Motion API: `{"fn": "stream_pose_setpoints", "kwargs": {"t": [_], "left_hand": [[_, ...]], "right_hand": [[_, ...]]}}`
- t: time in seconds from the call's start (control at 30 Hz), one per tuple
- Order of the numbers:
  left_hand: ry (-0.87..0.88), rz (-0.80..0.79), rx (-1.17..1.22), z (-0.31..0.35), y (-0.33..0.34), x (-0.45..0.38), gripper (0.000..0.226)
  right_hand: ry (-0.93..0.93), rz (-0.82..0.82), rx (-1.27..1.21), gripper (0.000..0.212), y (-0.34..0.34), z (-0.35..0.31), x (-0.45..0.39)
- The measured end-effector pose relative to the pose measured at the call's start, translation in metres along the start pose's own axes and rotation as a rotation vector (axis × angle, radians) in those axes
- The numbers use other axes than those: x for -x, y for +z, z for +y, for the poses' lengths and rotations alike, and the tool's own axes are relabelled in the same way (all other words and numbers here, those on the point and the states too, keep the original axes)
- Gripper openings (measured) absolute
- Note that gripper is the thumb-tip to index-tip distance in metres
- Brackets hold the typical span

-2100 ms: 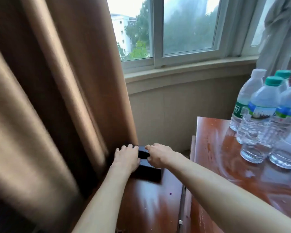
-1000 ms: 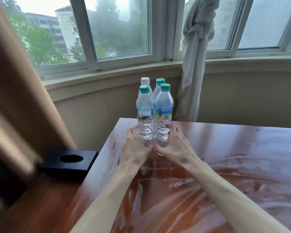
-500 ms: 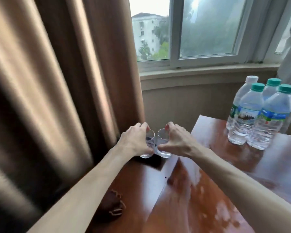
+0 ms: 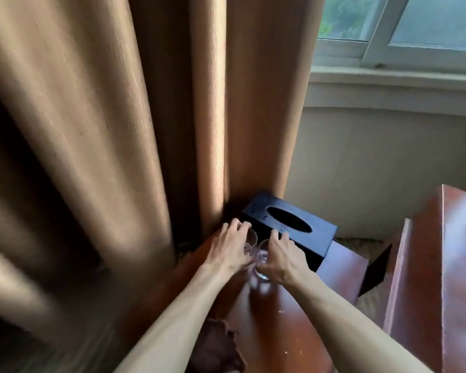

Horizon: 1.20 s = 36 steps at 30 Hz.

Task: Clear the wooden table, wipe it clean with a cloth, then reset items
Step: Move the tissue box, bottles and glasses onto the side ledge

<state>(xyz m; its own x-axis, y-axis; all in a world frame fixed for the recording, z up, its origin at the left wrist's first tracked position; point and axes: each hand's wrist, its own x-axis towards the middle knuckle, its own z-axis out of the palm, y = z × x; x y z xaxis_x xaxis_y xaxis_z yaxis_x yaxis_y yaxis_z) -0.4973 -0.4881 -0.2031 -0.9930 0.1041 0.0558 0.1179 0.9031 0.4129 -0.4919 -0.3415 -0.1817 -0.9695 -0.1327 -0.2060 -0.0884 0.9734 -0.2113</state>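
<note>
Beside the tall brown curtain [image 4: 119, 130], I see a low wooden side surface [image 4: 275, 319] carrying a black tissue box [image 4: 307, 238] with an oval slot, its long axis running from the curtain toward the edge of the wooden table [image 4: 455, 265], off to the right. In front of the box, two clear drinking glasses stand close together: the left hand [image 4: 226, 251] curls its fingers round the left glass [image 4: 250, 239], the right hand [image 4: 280, 254] grips the right glass [image 4: 262, 262]. Each hand has its own glass directly beneath it, so I judge the coming move is a straight release or lift, with the box just behind the fingertips.
</note>
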Motion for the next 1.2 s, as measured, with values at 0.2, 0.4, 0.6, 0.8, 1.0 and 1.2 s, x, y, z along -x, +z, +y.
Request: {"fn": "stream_pose_setpoints", "kwargs": {"t": [0.2, 0.4, 0.6, 0.8, 1.0, 1.2], "left_hand": [[0.022, 0.002, -0.005, -0.013, 0.023, -0.014, 0.085], [0.087, 0.027, -0.142, -0.019, 0.022, -0.01, 0.082], [0.008, 0.074, -0.171, -0.004, 0.029, -0.016, 0.077], [-0.049, -0.095, -0.365, 0.033, -0.007, -0.004, 0.094], [0.068, -0.025, -0.182, 0.145, -0.091, 0.043, 0.072], [0.269, 0.189, 0.14, 0.298, -0.122, 0.105, 0.062]], "right_hand": [[-0.011, 0.112, 0.141, 0.074, 0.012, 0.007, -0.012], [-0.072, 0.121, 0.177, 0.056, 0.016, 0.013, -0.019], [-0.028, 0.164, 0.158, 0.056, 0.018, 0.009, -0.026], [-0.021, -0.014, 0.135, 0.088, -0.032, 0.01, 0.007], [-0.113, 0.063, -0.018, 0.06, -0.146, 0.052, 0.096], [-0.061, 0.41, -0.238, 0.061, -0.211, 0.15, 0.234]]}}
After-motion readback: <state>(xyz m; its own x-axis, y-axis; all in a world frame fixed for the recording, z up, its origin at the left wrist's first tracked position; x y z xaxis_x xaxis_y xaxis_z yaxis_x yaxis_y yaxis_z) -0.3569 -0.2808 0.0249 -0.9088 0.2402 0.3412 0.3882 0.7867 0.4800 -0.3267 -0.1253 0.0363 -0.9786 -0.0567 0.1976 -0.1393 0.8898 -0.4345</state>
